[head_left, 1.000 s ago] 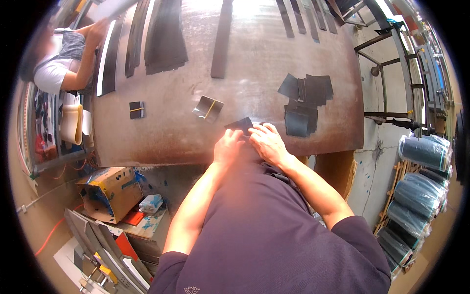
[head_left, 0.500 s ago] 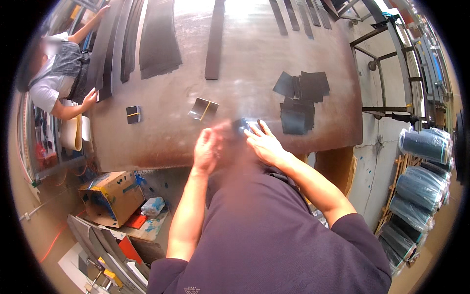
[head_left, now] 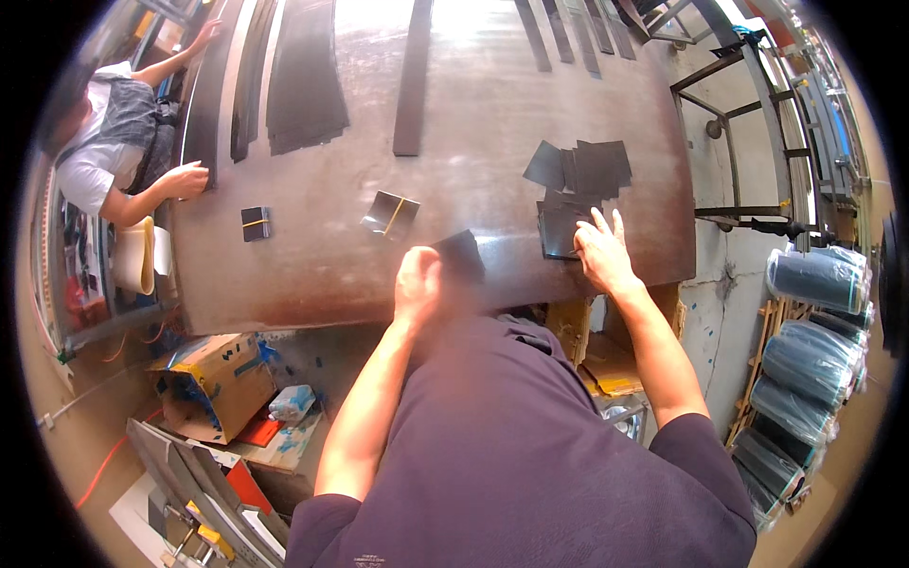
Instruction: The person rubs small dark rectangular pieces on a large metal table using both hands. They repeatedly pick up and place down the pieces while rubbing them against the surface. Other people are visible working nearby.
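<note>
My left hand [head_left: 417,286] is closed at the left edge of a small stack of black rectangular sheets [head_left: 460,252], near the table's front edge. Blur covers the lower part of that stack. Further right, my right hand [head_left: 606,256] has fingers spread at the lower right corner of a loose pile of similar dark sheets [head_left: 557,229]; the fingertips touch the pile, and I see no sheet lifted in them. More dark sheets [head_left: 601,166] lie fanned just behind. Left of my hands sits a bundle [head_left: 393,214] tied with a yellow band.
A smaller banded bundle [head_left: 255,223] lies farther left on the brown table [head_left: 303,275]. Long dark strips [head_left: 308,85] run toward the back. At the left edge a co-worker's hand [head_left: 185,180] rests by a strip. A metal rack [head_left: 748,109] and wrapped rolls [head_left: 814,279] stand right.
My right hand has moved right, from the small stack to the loose pile. My left hand has come slightly right, onto the stack. The co-worker's nearer hand has shifted right.
</note>
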The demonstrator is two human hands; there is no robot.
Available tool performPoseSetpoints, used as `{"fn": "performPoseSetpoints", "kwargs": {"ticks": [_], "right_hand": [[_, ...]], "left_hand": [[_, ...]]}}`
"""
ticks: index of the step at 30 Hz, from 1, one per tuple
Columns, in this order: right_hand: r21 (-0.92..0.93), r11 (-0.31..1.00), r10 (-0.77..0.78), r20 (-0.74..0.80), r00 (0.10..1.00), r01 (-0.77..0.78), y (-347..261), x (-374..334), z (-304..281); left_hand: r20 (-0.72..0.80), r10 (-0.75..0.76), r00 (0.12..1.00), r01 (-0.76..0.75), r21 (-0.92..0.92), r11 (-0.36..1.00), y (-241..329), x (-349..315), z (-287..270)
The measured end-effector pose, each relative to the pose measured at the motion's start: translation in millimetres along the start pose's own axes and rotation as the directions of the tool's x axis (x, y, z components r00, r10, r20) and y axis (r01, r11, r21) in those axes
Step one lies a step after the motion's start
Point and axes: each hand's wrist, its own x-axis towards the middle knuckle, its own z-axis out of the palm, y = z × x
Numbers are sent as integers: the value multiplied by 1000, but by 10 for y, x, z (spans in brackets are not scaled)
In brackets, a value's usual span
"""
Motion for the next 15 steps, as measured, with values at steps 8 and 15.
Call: {"fn": "performPoseSetpoints", "kwargs": {"ticks": [8,15], "right_hand": [[147,989,28,-124,992,-10,-137,75,-79],[344,924,-59,-308,949,169,-1083,433,215]], "left_hand": [[268,21,963,-147,463,874,12,-31,115],[226,34,974,-131,431,893,22,-74,127]]}}
